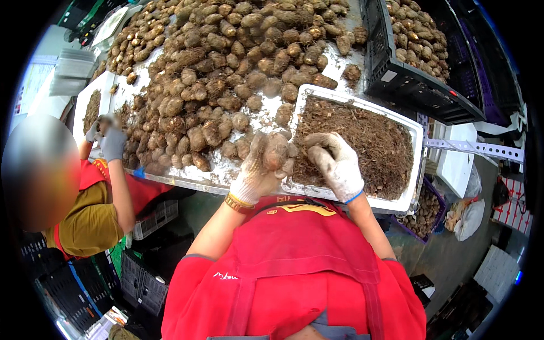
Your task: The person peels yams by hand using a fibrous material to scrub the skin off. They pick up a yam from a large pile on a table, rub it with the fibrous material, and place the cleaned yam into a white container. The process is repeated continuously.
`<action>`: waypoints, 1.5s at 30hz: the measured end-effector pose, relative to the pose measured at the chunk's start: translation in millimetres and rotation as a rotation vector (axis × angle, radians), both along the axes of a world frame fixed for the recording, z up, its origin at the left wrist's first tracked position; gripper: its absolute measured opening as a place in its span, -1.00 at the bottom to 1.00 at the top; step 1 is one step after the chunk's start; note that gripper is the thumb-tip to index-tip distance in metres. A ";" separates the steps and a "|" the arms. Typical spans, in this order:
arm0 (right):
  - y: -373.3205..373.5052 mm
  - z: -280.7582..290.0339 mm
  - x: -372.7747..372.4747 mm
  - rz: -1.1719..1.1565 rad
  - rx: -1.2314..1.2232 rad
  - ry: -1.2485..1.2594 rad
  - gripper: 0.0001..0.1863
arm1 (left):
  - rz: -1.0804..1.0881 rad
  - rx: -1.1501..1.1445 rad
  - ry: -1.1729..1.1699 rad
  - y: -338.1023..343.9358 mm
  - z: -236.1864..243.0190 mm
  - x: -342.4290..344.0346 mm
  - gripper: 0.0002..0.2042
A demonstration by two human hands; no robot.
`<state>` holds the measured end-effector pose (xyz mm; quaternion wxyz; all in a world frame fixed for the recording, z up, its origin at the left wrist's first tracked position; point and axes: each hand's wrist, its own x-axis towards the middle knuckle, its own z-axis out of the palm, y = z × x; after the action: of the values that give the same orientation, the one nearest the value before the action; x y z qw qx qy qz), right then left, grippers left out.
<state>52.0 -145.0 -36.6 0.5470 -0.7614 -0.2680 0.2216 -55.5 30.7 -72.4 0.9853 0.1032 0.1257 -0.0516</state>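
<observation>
A brown, hairy taro corm [276, 151] rests in my left hand [253, 177], its gloved fingers wrapped round it just above the near table edge. Close to its right side is my right hand [340, 170], also in a dirty white glove. The right thumb and fingers are bent together; whatever lies between them is too small to make out. Beneath that hand stands a white foam box [418, 153] holding brown root fibres and scraps [362, 133]. A large heap of taro corms [221, 85] spreads across the table beyond my hands.
A black crate [419, 85] full of corms stands at the back right. To the left, a co-worker's gloved hands [112, 139] work beside a smaller white tray [78, 122]. On the floor at right sits a purple crate [432, 221] of corms; stacked dark crates [141, 280] stand lower left.
</observation>
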 end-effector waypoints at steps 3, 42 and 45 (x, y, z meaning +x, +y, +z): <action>31.7 44.4 -10.3 0.025 -0.167 -0.067 -0.43 | 0.072 0.484 -0.005 3.2 -10.9 -5.1 -0.46; 28.8 -12.5 1.9 -0.009 -0.354 -0.265 -0.61 | 0.449 0.019 0.479 59.6 -11.3 -69.2 -0.61; 20.4 -17.5 0.9 -0.059 -0.380 -0.236 -0.63 | 0.838 0.349 0.843 89.3 -18.2 -110.4 -0.64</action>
<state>52.9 -124.6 -54.1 0.3651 -0.8789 -0.2611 0.1613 -165.9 119.9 -90.6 0.7559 0.1755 0.5405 0.3250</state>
